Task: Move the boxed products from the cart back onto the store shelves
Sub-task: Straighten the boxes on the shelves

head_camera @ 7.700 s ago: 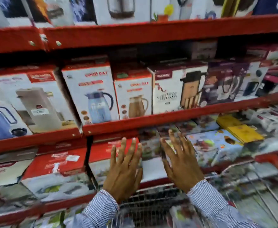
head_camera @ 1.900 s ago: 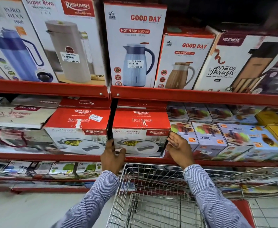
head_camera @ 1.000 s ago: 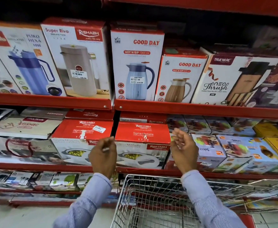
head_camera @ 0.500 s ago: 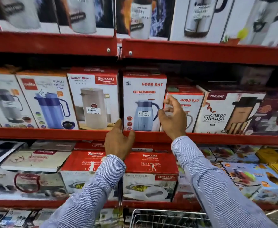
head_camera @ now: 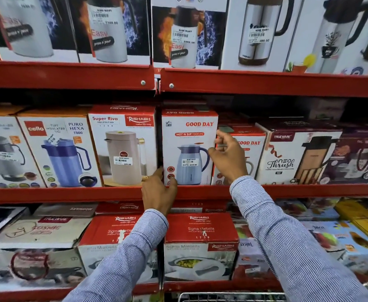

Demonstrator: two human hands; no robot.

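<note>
The tall Good Day box (head_camera: 189, 147) stands upright on the middle shelf (head_camera: 200, 191), at about twelve o'clock from my hands, squeezed between the Super Riva box (head_camera: 122, 147) at its nine o'clock and a shorter Good Day box (head_camera: 248, 153) at its three o'clock; my left hand (head_camera: 159, 190) is at its lower left corner, fingers curled round the edge into the dark gap and thumb on the front face, so I take it as gripping the box lightly; my right hand (head_camera: 228, 155) is at its right edge, fingers half bent and spread, touching or just off the cardboard, I cannot tell which, and holding nothing; I judge the step to be squaring this box up in its row rather than fetching a new one; the next move calls for a gentle push straight back with both hands so the face lines up with its neighbours without tipping them, then a turn down to the cart (head_camera: 231, 297), whose wire rim just shows at six o'clock; half a second ago my hands were lower and the left only rested on the shelf lip; a second ago both hung in front of the Sigma Marbella box (head_camera: 200, 247) on the shelf below, which now sits alone at my six o'clock.
</note>
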